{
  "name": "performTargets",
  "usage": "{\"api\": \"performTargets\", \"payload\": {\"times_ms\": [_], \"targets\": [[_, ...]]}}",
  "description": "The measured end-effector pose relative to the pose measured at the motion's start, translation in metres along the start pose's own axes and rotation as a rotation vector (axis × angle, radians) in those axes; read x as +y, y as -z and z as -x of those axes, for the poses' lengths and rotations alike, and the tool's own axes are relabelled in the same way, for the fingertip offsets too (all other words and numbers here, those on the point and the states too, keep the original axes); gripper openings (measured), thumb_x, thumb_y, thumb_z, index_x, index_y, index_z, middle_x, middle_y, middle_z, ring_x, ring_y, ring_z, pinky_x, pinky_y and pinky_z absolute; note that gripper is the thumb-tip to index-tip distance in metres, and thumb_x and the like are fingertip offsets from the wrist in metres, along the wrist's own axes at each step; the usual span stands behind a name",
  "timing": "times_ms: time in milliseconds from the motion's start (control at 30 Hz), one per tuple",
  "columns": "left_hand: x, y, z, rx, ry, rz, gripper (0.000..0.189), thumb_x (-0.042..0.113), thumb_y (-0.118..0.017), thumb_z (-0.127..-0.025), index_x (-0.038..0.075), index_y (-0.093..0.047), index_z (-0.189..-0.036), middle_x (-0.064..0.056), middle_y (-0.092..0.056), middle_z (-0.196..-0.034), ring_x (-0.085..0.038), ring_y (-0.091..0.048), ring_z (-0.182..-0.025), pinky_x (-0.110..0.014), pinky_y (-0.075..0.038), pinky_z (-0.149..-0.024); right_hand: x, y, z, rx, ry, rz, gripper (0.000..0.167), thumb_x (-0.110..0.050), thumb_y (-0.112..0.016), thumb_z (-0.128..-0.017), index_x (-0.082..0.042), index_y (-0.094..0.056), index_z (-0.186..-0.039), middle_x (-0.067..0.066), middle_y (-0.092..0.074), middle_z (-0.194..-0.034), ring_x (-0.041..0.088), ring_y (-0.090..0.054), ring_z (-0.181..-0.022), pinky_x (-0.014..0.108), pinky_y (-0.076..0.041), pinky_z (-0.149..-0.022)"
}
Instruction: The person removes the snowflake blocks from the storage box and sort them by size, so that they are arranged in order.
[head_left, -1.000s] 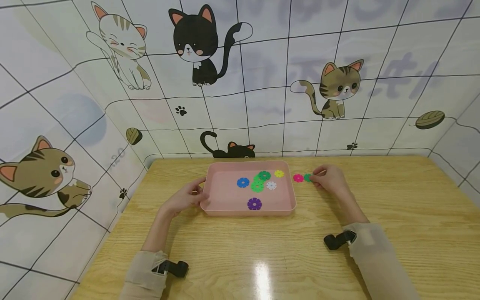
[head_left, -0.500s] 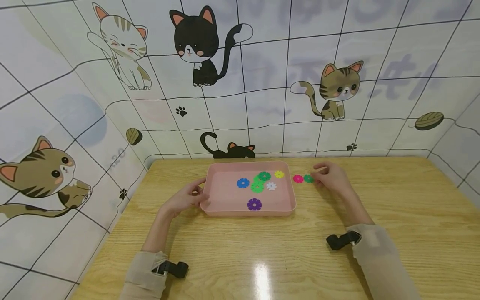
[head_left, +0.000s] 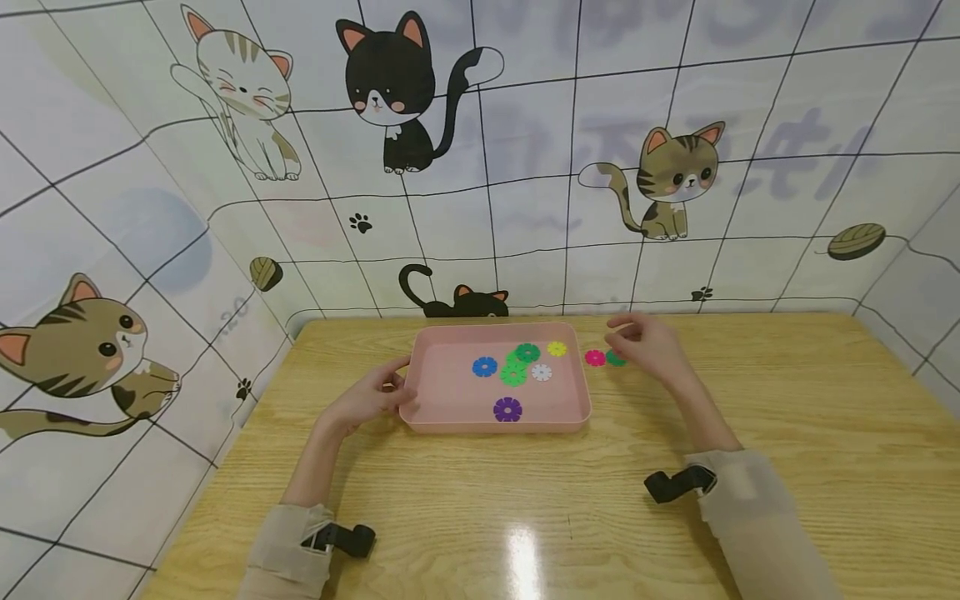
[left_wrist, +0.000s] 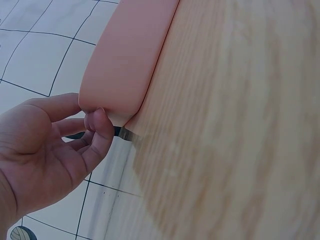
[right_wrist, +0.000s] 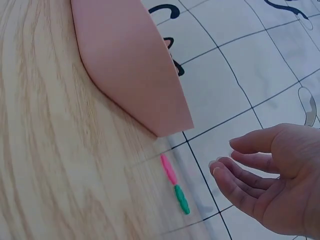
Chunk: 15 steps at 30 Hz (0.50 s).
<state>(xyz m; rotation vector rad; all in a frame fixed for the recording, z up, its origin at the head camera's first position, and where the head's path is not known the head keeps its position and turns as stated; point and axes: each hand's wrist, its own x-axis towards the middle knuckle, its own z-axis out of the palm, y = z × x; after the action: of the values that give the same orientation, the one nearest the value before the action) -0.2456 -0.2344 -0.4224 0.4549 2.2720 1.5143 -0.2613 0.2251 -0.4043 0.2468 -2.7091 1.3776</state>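
A shallow pink tray point(head_left: 457, 427) stands on the table, and my left hand point(head_left: 366, 396) grips its left end. In the left wrist view the thumb and fingers point(left_wrist: 102, 122) curl at the tray's end wall. Beyond the tray's right side, a pink snowflake disc point(head_left: 595, 357) and a green snowflake disc point(head_left: 615, 359) lie flat, edge to edge. My right hand point(head_left: 651, 346) hovers over the green one, fingers loosely bent with nothing between them. The right wrist view has this hand point(right_wrist: 282, 180) raised, apart from both discs.
Inside the tray lie several snowflake discs: a blue disc point(head_left: 484, 367), a yellow disc point(head_left: 557, 349), a white disc point(head_left: 542, 372), a purple disc point(head_left: 507, 409) and overlapping greens. A wall with printed cats point(head_left: 390, 79) rises behind the wooden table point(head_left: 450, 500).
My right hand's fingertips leave the green disc, drawing back right, then lift and shift left over it. The left hand and tray stay put.
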Motion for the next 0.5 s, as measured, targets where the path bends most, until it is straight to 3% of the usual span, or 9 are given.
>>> {"api": "performTargets", "payload": {"times_ms": [233, 500], "targets": [[0.001, 0.001, 0.0, 0.003, -0.002, -0.016, 0.067, 0.005, -0.057, -0.102, -0.004, -0.022, -0.158, -0.014, -0.049, -0.099, -0.026, -0.055, -0.086, -0.034, -0.055, -0.074, -0.015, -0.008, 0.001, -0.026, 0.067, 0.022, 0.033, -0.017, -0.065, -0.099, 0.005, -0.062, -0.124, 0.023, -0.069, -0.111, 0.037, -0.067, -0.102, 0.042, -0.055, -0.081], [0.001, 0.001, 0.0, 0.002, 0.0, -0.012, 0.068, 0.005, -0.058, -0.102, -0.004, -0.021, -0.158, -0.014, -0.049, -0.099, -0.025, -0.055, -0.086, -0.035, -0.054, -0.074, -0.028, -0.018, 0.001, -0.053, 0.111, -0.001, 0.031, -0.014, -0.068, -0.097, 0.005, -0.065, -0.121, 0.021, -0.07, -0.107, 0.034, -0.068, -0.096, 0.04, -0.055, -0.08]]}}
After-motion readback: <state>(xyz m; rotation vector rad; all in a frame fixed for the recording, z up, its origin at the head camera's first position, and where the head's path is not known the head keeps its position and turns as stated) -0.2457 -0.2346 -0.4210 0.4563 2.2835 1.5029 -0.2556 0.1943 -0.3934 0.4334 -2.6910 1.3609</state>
